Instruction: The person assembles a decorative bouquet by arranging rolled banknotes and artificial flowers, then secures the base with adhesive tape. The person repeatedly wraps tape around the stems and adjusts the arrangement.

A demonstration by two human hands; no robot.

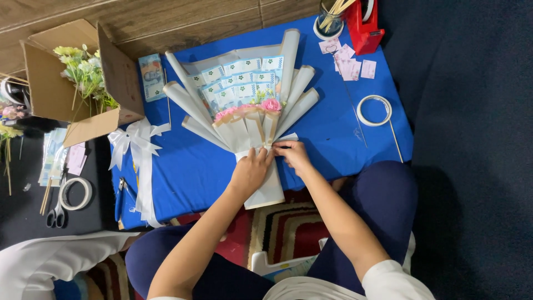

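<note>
Head view, cardboard box [53, 83] holding artificial flowers [86, 72], glass jar [328, 22] of sticks

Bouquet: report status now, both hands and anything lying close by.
Left hand pressed flat on bouquet neck. Right hand pinching wrap edge beside it. White ribbon bow lies left on blue mat, apart from bouquet.
</note>
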